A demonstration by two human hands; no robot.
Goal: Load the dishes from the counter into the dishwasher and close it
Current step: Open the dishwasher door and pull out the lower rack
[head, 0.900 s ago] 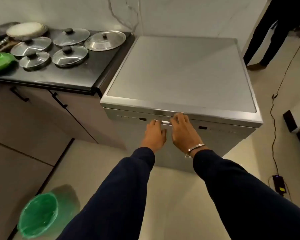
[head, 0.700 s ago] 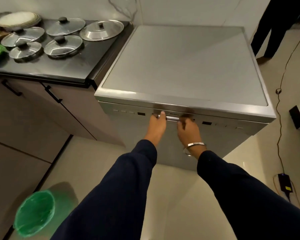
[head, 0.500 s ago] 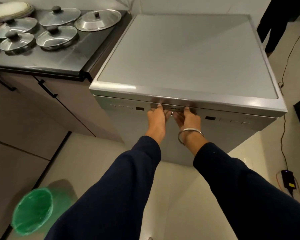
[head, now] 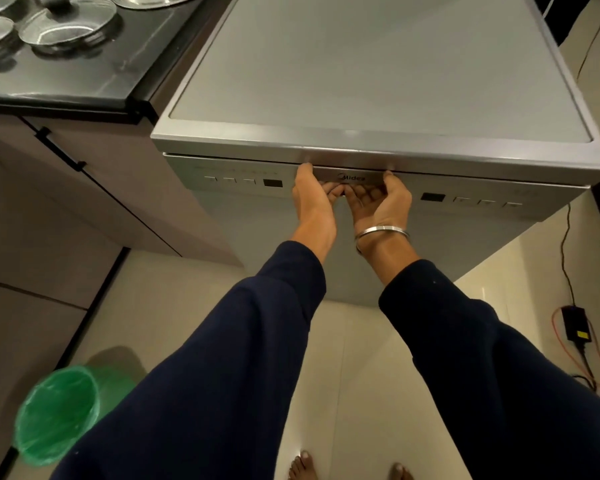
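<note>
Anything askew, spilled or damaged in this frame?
Nothing stands out. Both the left hand and the right hand grip the silver dishwasher's door handle; the glass pot lids lie flat on the dark counter.

We saw the dark tabletop point(head: 84, 81) just left of the dishwasher point(head: 378, 81); on it, well left of the dishwasher, lay several steel-rimmed glass lids point(head: 68, 26) close together.
</note>
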